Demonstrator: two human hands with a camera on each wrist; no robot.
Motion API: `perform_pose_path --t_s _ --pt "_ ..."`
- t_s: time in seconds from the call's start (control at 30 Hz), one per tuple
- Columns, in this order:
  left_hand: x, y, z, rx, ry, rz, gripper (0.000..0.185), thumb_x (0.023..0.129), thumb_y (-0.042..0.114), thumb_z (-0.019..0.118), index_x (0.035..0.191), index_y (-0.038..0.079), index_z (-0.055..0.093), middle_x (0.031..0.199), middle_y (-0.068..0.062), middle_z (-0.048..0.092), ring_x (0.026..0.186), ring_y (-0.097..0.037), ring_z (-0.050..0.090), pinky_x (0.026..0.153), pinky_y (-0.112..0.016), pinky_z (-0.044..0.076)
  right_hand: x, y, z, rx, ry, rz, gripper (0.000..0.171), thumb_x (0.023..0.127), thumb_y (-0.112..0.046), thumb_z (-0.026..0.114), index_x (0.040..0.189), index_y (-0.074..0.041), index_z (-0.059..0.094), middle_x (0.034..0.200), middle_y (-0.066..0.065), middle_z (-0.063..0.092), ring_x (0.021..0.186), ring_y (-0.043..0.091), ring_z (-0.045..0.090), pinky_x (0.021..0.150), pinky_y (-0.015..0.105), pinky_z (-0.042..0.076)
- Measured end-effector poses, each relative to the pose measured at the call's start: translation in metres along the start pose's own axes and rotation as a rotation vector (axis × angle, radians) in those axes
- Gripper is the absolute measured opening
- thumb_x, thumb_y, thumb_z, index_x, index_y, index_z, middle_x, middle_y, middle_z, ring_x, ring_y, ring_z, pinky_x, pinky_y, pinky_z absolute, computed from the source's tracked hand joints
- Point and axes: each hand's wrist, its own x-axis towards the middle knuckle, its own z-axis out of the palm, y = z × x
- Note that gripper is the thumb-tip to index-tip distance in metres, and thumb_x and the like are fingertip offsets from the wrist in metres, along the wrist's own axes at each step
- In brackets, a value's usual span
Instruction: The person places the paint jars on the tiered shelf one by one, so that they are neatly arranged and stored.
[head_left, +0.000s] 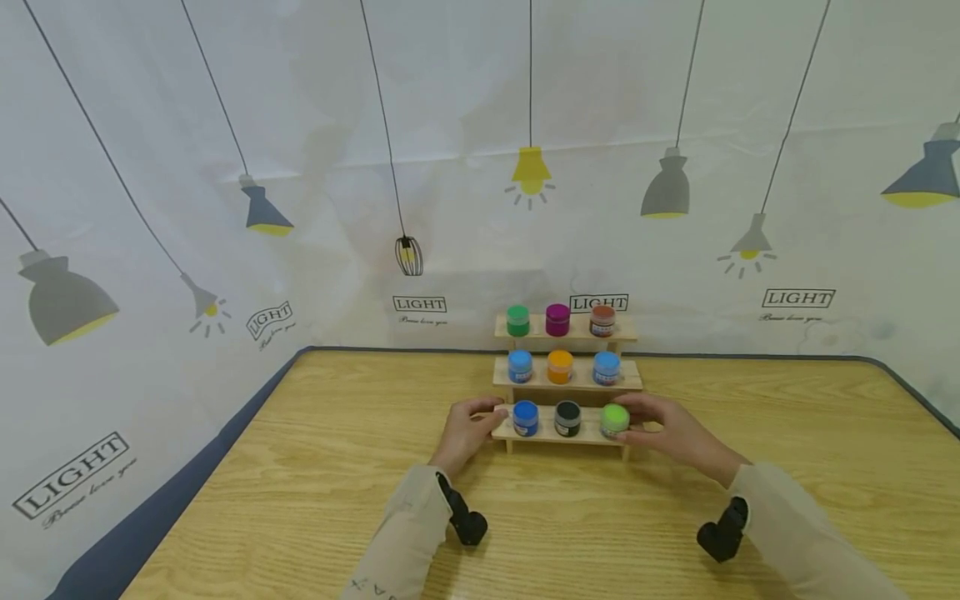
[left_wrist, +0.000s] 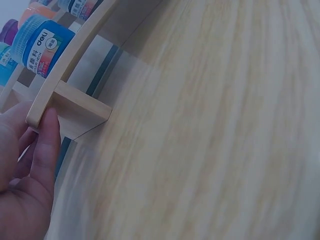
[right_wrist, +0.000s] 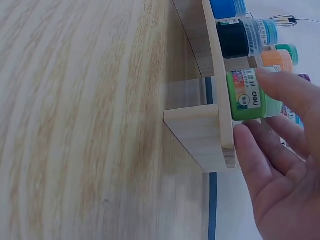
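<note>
My left hand [head_left: 467, 427] pinches the left end of the wooden rack [head_left: 564, 434] — lowest step — near the middle of the tabletop [head_left: 300, 483]. My right hand [head_left: 663, 429] curls its grip round the green jar [head_left: 614, 418] at that step's right end.

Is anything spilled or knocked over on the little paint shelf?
Nothing stands out. All nine paint jars stand upright in three neat rows on the wooden rack, and no paint shows on the table. The left hand holds the rack's left end; the right hand touches the light green jar at the right end.
</note>
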Motion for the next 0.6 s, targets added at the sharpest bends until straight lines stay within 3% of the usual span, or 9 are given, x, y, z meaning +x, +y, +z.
perform_pose_path --t_s 0.23,0.6 --pt "0.015 -0.023 0.000 -0.008 0.007 0.002 0.030 0.086 0.020 0.062 0.111 0.002 0.063 0.107 -0.011 0.058 0.073 -0.012 0.057 0.060 -0.029 0.050 -0.013 0.001 -0.008 0.016 0.024 0.018 0.046 0.087 -0.015 0.061 0.124 0.008 0.047 0.119 0.025 0.051 0.101 0.035 0.054 0.082 0.041 0.046" --pt "0.014 -0.023 0.000 0.007 0.007 0.007 0.030 0.086 0.021 0.062 0.111 0.003 0.063 0.108 -0.012 0.057 0.074 -0.013 0.058 0.060 -0.028 0.050 -0.033 0.007 -0.024 0.014 0.078 0.093 0.049 0.088 -0.016 0.059 0.128 0.007 0.043 0.119 0.026 0.051 0.101 0.035 0.054 0.075 0.030 0.049"
